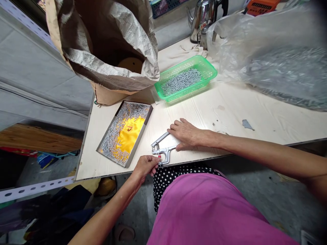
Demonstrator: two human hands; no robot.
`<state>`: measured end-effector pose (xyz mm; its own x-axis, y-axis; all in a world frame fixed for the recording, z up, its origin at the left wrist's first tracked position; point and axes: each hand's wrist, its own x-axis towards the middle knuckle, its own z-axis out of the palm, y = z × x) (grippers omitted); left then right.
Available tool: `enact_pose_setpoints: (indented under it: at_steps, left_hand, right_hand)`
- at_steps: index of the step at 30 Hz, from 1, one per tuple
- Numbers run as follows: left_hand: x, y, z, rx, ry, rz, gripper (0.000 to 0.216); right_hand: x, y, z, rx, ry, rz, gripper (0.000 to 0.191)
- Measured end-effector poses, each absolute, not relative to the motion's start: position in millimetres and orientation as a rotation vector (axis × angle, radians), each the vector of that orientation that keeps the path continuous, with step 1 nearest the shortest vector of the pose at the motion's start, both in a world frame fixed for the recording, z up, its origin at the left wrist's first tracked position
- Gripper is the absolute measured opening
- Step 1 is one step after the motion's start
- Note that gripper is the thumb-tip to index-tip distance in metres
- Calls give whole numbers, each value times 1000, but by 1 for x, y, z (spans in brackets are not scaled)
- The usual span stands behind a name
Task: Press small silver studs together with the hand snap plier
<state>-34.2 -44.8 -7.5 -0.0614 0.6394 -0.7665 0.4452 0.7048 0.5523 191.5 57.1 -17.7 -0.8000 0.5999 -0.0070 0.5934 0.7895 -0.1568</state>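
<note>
At the table's front edge lie grey metal snap-fastener pliers (163, 148), their handles spread apart, with a spring and a small red part at the jaw. My right hand (187, 133) holds the handle ends, fingers over the upper one and thumb by the lower. My left hand (147, 165) is closed in a pinch right at the jaw; whatever sits between its fingertips is too small to make out. Left of the pliers is a shallow tray (138, 144) of small silvery metal pieces, with a yellow cloth or bag (131, 135) among them.
Behind stands a green basket (167, 99) of similar metal pieces. A large open paper-lined sack (107, 81) is at back left. At the right lies a clear plastic bag (235, 64) full of metal pieces. A kettle (204, 20) stands at the back.
</note>
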Motion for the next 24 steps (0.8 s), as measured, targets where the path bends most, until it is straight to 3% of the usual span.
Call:
enact_pose_setpoints:
  at_steps: [4,8,13,17,24]
  left_hand:
    - [-34,-53,-4,1302,1867,199,42]
    - [-19,-47,-3,2002,1822,380,27]
    - [5,-16,-14,2428,1554,203,63]
    - [12,1,-14,2468,1512,13,72]
    - [16,6,-7,2465,1461,-51,30]
  right_hand:
    - [192,51,-12,-1012,-2956,248,51]
    - [191,45,-9,-1042,-2959,276,47]
    - [194,40,-13,-1050,-2899,343,56]
    - [203,38,-13,-1103,-2833,397,64]
    - [198,38,-4,-1169,-2941,413,18]
